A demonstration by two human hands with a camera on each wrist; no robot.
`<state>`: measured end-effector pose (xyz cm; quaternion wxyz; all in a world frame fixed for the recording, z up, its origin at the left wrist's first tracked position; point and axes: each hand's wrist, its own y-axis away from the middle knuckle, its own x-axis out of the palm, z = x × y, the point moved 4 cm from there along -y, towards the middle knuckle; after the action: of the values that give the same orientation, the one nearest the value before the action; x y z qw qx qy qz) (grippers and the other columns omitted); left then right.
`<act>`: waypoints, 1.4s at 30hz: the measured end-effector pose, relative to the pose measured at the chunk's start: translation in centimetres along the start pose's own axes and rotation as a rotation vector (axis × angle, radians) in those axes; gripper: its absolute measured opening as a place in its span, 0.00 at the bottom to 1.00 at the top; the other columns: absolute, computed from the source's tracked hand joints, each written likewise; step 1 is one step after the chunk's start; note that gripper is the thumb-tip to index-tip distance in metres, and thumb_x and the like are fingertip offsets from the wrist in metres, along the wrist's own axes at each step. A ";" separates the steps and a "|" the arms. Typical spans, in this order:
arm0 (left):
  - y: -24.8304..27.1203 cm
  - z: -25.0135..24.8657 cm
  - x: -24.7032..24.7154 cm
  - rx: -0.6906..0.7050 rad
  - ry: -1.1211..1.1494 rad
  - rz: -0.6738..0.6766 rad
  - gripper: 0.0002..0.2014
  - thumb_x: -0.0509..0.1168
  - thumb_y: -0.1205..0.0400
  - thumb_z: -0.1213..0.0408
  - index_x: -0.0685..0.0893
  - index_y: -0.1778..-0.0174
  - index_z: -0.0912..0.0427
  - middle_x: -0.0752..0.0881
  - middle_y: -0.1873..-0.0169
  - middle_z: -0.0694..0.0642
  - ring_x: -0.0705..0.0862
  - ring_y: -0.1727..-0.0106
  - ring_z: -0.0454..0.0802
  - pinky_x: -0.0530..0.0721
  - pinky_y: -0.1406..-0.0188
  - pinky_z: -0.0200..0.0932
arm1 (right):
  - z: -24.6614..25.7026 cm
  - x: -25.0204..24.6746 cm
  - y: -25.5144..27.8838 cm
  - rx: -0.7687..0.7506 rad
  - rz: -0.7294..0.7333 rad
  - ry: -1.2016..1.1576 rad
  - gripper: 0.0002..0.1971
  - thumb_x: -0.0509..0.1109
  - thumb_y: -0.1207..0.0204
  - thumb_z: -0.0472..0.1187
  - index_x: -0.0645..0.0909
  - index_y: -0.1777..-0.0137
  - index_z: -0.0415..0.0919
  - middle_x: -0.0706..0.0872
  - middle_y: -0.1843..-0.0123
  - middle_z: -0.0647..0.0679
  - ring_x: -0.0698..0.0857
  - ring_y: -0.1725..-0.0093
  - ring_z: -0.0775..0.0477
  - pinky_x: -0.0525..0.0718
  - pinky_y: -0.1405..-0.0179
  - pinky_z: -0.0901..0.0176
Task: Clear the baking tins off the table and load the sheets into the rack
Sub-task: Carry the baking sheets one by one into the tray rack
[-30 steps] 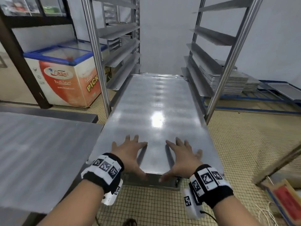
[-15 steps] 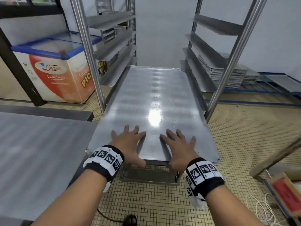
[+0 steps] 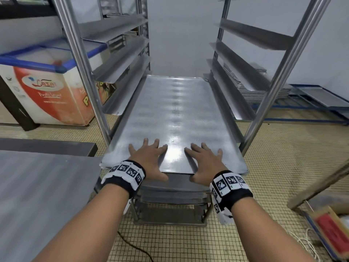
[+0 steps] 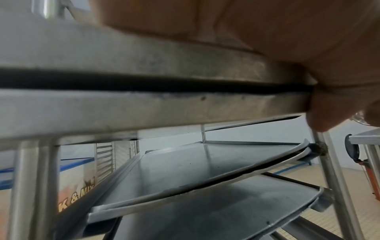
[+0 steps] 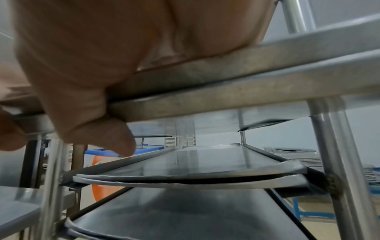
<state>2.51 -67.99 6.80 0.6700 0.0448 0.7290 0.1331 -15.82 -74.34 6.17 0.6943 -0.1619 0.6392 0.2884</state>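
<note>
A large metal baking sheet (image 3: 175,118) lies on the runners of the steel rack (image 3: 83,72), its near end sticking out past the front posts. My left hand (image 3: 149,157) and right hand (image 3: 204,159) lie flat on its near end, fingers spread and straight, thumbs hanging over the front rim. In the left wrist view the palm (image 4: 267,24) sits on the sheet's rim (image 4: 144,65) with a second rim just beneath it. The right wrist view shows the right hand (image 5: 102,48) the same way. More sheets (image 4: 205,165) fill the lower runners.
A steel table (image 3: 37,195) stands at my left, close to the rack's left post. A chest freezer (image 3: 47,87) is behind it. A pile of sheets (image 3: 255,87) rests on a blue frame at the right. A cable (image 3: 136,248) lies on the tiled floor.
The sheet has slid deeper into the rack, and both hands have moved forward with it, still flat on its near end.
</note>
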 end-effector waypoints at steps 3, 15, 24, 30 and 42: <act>-2.1 0.4 -0.8 0.011 -0.003 -0.012 0.56 0.72 0.35 0.33 0.50 0.13 0.40 0.49 0.13 0.50 0.44 0.13 0.63 0.48 0.25 0.84 | -0.9 -0.2 -2.3 0.008 -0.016 -0.007 0.51 0.77 0.35 0.52 0.51 0.15 0.60 0.50 0.13 0.58 0.45 0.13 0.45 0.42 0.24 0.17; -10.3 2.1 -3.2 0.038 0.004 -0.032 0.54 0.71 0.38 0.32 0.55 0.16 0.40 0.56 0.16 0.50 0.48 0.14 0.64 0.50 0.27 0.85 | -3.4 -2.0 -9.7 0.030 -0.069 -0.041 0.48 0.75 0.37 0.45 0.55 0.17 0.61 0.55 0.14 0.58 0.49 0.13 0.46 0.42 0.24 0.17; -13.7 2.6 -3.9 0.033 0.023 -0.015 0.56 0.71 0.39 0.32 0.54 0.16 0.39 0.54 0.14 0.50 0.46 0.13 0.64 0.48 0.27 0.85 | -4.7 -2.6 -12.4 0.046 -0.054 -0.048 0.49 0.76 0.36 0.48 0.54 0.16 0.61 0.54 0.13 0.58 0.47 0.13 0.47 0.40 0.22 0.20; -14.3 2.4 -4.7 0.029 -0.004 0.013 0.53 0.71 0.34 0.34 0.54 0.15 0.41 0.55 0.15 0.51 0.47 0.13 0.64 0.50 0.26 0.83 | -5.1 -3.2 -13.1 0.027 -0.032 -0.023 0.48 0.74 0.33 0.46 0.54 0.15 0.60 0.53 0.13 0.57 0.47 0.13 0.46 0.42 0.22 0.19; -9.2 2.4 -1.4 -0.043 -0.070 -0.324 0.29 0.62 0.16 0.45 0.65 0.20 0.47 0.68 0.21 0.45 0.64 0.18 0.52 0.57 0.17 0.61 | -3.3 -1.2 -10.4 -0.093 -0.303 0.149 0.27 0.70 0.26 0.46 0.71 0.27 0.43 0.76 0.28 0.45 0.70 0.25 0.39 0.68 0.24 0.43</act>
<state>6.02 -76.82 5.67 0.7086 -0.0830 0.6997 0.0371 -12.17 -84.65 5.45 0.6725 -0.3092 0.6430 0.1969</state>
